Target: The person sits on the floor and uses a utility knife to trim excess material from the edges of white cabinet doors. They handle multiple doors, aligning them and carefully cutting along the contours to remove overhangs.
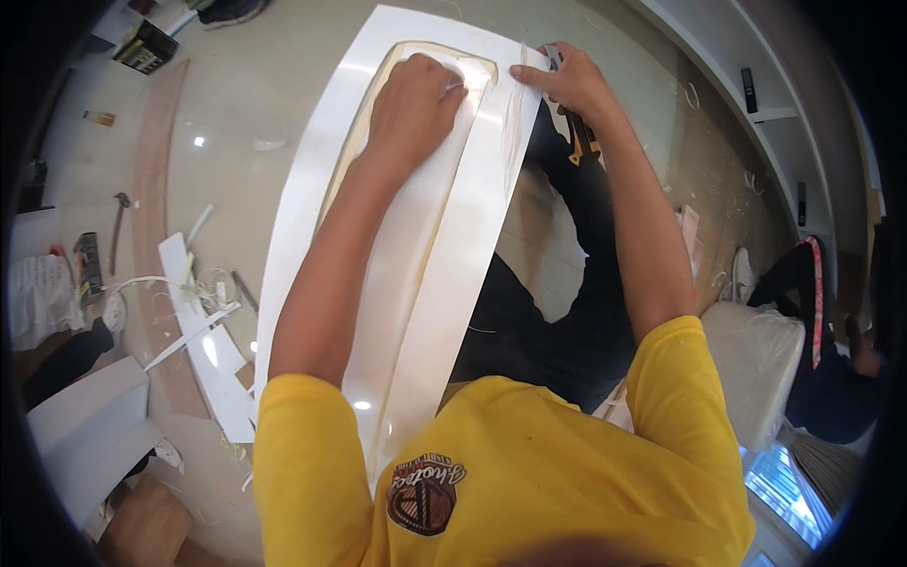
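A long white panel (444, 317) with a recessed middle and a yellowish edge round the recess lies slantwise in front of me, its near end against my body. My left hand (411, 109) rests in the recess near the far end, its fingers curled closed. Something small and pale shows by its fingertips, too unclear to name. At the panel's far right corner, my right hand (574, 83) presses its thumb on the white border. That same hand is closed round a utility knife (581, 142) with a yellow and black handle, its metal end sticking up above the fingers.
On the left floor lie a brown plank (159, 189), a hammer (120, 217), white offcut strips (203, 331) and loose scraps. To the right stands a plastic-wrapped pale block (751, 354), beside another person's dark-clothed leg (784, 269). White shelving (727, 66) borders the upper right.
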Demonstrator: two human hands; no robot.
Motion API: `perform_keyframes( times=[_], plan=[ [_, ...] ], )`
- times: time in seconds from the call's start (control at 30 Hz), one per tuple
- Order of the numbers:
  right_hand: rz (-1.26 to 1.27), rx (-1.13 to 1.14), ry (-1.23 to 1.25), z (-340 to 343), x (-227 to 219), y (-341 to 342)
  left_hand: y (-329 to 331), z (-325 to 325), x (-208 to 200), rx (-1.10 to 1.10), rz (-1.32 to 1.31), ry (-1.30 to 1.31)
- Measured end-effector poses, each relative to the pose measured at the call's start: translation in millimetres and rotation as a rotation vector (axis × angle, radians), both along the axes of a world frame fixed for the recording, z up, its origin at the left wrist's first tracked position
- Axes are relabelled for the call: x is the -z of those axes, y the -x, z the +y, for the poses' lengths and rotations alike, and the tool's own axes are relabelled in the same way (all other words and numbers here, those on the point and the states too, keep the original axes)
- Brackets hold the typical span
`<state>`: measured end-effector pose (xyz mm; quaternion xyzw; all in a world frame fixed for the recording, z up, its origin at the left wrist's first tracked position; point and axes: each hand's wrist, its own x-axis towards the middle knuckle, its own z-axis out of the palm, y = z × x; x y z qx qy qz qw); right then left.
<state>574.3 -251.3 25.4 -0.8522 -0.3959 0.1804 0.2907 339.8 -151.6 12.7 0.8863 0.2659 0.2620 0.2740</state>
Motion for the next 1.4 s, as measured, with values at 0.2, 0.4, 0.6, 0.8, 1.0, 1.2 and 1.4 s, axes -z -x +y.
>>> perform_keyframes(
  times=[0.2, 0.4, 0.6, 0.8, 1.0, 1.2, 1.4],
  plan=[
    [0.259, 0.085, -0.102, -6, 13, 4, 120, -82, 2, -0.136, 0.121, -0.251],
    [0.269, 0.161, -0.184, -33, 18, 15, 149, -103, 16, -0.233, 0.107, -0.278],
    [0.307, 0.279, -0.302, -117, 22, 37, 149, -68, 9, -0.033, 0.003, -0.303],
    [0.151, 0.538, -0.302, -173, 35, 96, 158, -47, 15, 0.001, -0.064, -0.467],
    [0.204, 0.620, -0.391, -210, 32, 184, 164, 12, 10, 0.015, -0.081, -0.796],
    [0.495, 0.472, -0.303, -268, 15, 246, 159, 22, 25, -0.186, 0.133, -0.607],
    [0.418, 0.419, -0.307, -250, 20, 238, 164, 20, 29, -0.384, -0.010, -0.478]
  ],
)
